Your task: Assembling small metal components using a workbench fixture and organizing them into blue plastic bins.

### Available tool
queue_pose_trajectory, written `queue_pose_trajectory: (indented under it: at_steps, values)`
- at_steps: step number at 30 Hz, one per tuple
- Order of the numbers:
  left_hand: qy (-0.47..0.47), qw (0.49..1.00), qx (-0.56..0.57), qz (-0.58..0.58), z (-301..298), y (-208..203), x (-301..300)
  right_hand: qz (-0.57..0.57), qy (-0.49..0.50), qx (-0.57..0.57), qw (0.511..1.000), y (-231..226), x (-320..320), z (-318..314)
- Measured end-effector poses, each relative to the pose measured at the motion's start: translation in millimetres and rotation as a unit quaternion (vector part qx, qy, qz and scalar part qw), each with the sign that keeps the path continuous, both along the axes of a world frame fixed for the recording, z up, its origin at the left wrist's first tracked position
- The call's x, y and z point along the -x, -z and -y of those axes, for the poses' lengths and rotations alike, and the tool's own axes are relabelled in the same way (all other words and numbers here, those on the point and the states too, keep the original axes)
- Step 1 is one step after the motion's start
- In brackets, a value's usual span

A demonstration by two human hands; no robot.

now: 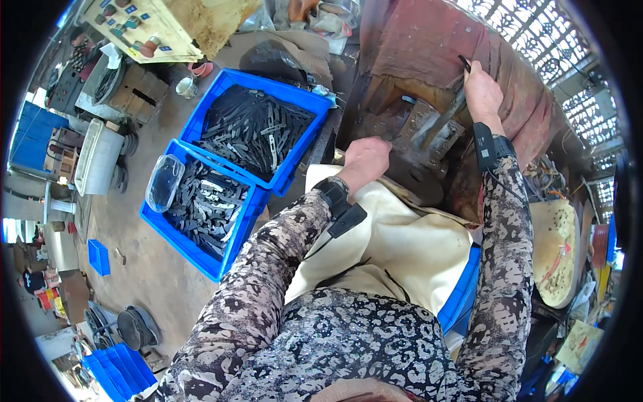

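A cream apron (402, 234) covers the person's lap. Both forearms reach forward in black-and-grey patterned sleeves (248, 281). A black wrist unit (345, 218) hangs at the left cuff; another (483, 146), at the right, bears a small pale printed mark, too fine to read. The left arm angles inward; the left hand (367, 161) is knuckles up beside a grimy metal recess (418, 181), fingers curled together, and I cannot tell whether they pinch anything. Left of it, two blue crates (246, 231) hold dark flat strips (261, 127). The right arm stretches farther, its hand (483, 94) clamped around a black rod (463, 61) whose tip pokes above the fist, in front of red cloth (429, 50). A grey bar (445, 117) slants up toward that fist. Farther left, a cream control box (144, 30) carries coloured knobs and small blue labels.
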State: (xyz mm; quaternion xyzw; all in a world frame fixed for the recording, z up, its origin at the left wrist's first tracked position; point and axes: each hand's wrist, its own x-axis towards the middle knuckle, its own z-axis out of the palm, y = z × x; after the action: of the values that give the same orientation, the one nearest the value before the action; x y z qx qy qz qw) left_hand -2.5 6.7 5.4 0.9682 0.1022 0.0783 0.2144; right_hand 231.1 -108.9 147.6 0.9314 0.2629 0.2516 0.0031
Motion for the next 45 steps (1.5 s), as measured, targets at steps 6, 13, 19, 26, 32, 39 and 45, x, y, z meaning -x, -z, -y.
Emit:
queue_pose_trajectory:
  at_steps: [6, 13, 19, 26, 32, 39, 45]
  values:
    - [-0.004, 1.000, 0.008, 0.001, 0.2, 1.9, 1.7, -0.010, 0.001, -0.001, 1.000, -3.1, 5.2, 1.2]
    - [-0.010, 1.000, 0.010, 0.017, -4.5, 0.0, 2.3, -0.029, 0.023, -0.004, 0.999, -10.5, 11.4, -8.1]
    - [-0.018, 0.996, 0.025, 0.086, -0.7, 19.5, -4.2, -0.052, 0.002, -0.026, 0.998, -22.9, 43.8, 16.2]
    - [-0.019, 0.979, 0.076, 0.186, -16.3, 8.2, -11.8, -0.084, -0.146, -0.185, 0.968, 2.7, 190.8, 73.2]
    - [0.049, 0.972, -0.024, 0.230, -7.1, 10.0, -45.2, -0.119, -0.180, -0.164, 0.963, 53.3, 277.1, 114.1]
    - [0.201, 0.973, -0.071, 0.084, -1.4, 17.7, -52.4, -0.160, -0.185, -0.141, 0.959, 84.5, 299.5, 133.4]
    - [0.215, 0.973, -0.076, 0.018, -5.6, 36.6, -67.3, -0.203, -0.186, -0.164, 0.947, 85.0, 295.4, 135.1]
